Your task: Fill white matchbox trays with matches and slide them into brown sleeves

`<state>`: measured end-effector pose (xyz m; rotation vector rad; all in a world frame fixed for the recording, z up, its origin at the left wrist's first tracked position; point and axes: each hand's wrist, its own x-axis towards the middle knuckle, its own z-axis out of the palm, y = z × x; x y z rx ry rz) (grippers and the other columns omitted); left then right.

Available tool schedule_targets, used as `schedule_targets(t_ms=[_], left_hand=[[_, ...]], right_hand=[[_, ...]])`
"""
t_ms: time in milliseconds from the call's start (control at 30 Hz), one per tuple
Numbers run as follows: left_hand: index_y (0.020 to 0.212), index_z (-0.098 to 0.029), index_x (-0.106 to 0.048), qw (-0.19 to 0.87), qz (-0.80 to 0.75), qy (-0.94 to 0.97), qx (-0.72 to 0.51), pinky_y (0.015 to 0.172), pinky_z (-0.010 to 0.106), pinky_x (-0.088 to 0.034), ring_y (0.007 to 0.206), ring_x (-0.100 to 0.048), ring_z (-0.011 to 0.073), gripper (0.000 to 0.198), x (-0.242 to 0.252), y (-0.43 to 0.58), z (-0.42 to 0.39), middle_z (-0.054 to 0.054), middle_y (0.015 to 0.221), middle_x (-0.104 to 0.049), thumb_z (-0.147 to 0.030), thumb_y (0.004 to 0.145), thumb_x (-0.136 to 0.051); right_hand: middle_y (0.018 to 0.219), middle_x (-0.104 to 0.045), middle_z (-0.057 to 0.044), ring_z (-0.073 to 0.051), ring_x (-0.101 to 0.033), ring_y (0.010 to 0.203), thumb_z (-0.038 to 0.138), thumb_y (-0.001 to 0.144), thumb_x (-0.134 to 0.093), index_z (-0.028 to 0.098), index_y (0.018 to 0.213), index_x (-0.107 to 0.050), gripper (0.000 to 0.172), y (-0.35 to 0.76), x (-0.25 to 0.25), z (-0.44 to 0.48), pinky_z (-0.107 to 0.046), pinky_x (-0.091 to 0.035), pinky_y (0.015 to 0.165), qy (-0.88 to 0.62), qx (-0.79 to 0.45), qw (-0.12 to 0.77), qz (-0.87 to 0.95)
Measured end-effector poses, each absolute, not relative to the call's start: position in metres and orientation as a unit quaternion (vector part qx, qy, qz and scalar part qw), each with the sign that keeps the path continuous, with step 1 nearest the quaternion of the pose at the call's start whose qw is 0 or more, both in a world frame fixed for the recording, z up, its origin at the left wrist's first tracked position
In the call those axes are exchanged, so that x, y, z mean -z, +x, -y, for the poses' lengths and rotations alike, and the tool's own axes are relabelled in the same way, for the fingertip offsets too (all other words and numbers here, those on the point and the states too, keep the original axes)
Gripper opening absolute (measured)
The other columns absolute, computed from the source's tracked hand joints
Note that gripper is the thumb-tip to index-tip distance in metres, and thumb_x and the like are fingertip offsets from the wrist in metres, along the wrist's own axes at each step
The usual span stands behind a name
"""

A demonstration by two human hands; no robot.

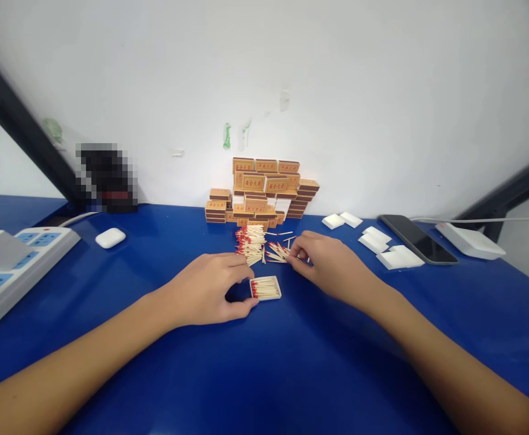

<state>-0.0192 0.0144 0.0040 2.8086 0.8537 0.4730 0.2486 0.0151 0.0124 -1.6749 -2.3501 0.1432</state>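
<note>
My left hand [214, 289] grips the left end of a small white matchbox tray [279, 296], thumb at the near side and fingers at the far side. Inside lie matches [268, 286] with their red heads to the left. Over a small loose heap of matches [277, 254], my right hand [321, 257] has thumb and forefinger pressed together on the matches at its right edge. Which match is between the fingertips is hard to see. A larger match pile [251, 243] lies just left of that heap, red heads mostly leftward.
Behind the matches, stacked matchboxes [264, 182] stand against the wall. White trays [373, 240] and a phone [418, 238] lie at right, beside a white box [470, 240]. A power strip [64, 241] and a white earbud case [110, 237] are at left.
</note>
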Motion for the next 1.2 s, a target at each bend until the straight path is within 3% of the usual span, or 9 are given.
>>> schedule_targets(t_ms=[167, 300, 500, 733, 967, 1200], left_hand=[[0.102, -0.017, -0.074, 0.081, -0.283, 0.942, -0.163, 0.068, 0.031, -0.048, 0.077, -0.064, 0.0177, 0.023, -0.005, -0.019, -0.014, 0.001, 0.087, -0.068, -0.037, 0.092, -0.068], [0.102, -0.017, -0.074, 0.079, -0.283, 0.942, -0.165, 0.068, 0.032, -0.048, 0.078, -0.064, 0.0179, 0.023, -0.005, -0.018, -0.014, 0.001, 0.087, -0.068, -0.036, 0.092, -0.068], [0.103, -0.017, -0.074, 0.072, -0.283, 0.943, -0.16, 0.067, 0.032, -0.048, 0.076, -0.063, 0.0178, 0.024, -0.005, -0.018, -0.013, 0.001, 0.086, -0.067, -0.038, 0.092, -0.068], [0.102, -0.018, -0.074, 0.07, -0.28, 0.944, -0.158, 0.068, 0.032, -0.049, 0.078, -0.064, 0.0181, 0.023, -0.004, -0.018, -0.015, 0.001, 0.087, -0.067, -0.038, 0.093, -0.067], [0.102, -0.017, -0.074, 0.066, -0.278, 0.944, -0.162, 0.067, 0.032, -0.048, 0.075, -0.064, 0.0178, 0.023, -0.005, -0.019, -0.014, 0.001, 0.086, -0.067, -0.038, 0.093, -0.067], [0.104, -0.017, -0.074, 0.064, -0.278, 0.945, -0.16, 0.067, 0.032, -0.049, 0.077, -0.064, 0.0185, 0.025, -0.004, -0.02, -0.014, 0.002, 0.087, -0.067, -0.038, 0.094, -0.065]], right_hand=[[0.086, -0.064, -0.001, -0.015, -0.057, 0.075, 0.023, 0.099, -0.062, 0.02, 0.086, -0.064, 0.014, 0.25, -0.027, -0.006, -0.027, -0.04, 0.067, -0.484, -0.143, 0.168, 0.847], [0.079, -0.062, 0.001, -0.014, -0.054, 0.071, 0.026, 0.099, -0.065, 0.021, 0.084, -0.064, 0.016, 0.24, -0.028, 0.003, -0.026, -0.038, 0.064, -0.435, -0.203, 0.142, 0.866], [0.097, -0.067, -0.002, -0.015, -0.059, 0.084, 0.02, 0.103, -0.059, 0.021, 0.093, -0.065, 0.012, 0.235, -0.02, 0.005, -0.028, -0.04, 0.07, -0.406, -0.165, 0.14, 0.888], [0.078, -0.062, 0.001, -0.015, -0.055, 0.074, 0.021, 0.096, -0.067, 0.021, 0.086, -0.069, 0.011, 0.238, -0.03, 0.003, -0.028, -0.039, 0.066, -0.421, -0.17, 0.161, 0.876], [0.091, -0.066, -0.002, -0.014, -0.057, 0.077, 0.018, 0.099, -0.062, 0.02, 0.089, -0.068, 0.011, 0.23, -0.018, 0.007, -0.028, -0.039, 0.069, -0.416, -0.16, 0.138, 0.884], [0.08, -0.066, -0.003, -0.017, -0.058, 0.073, 0.027, 0.098, -0.06, 0.02, 0.084, -0.068, 0.018, 0.248, -0.03, -0.007, -0.03, -0.038, 0.065, -0.522, -0.051, 0.21, 0.825]])
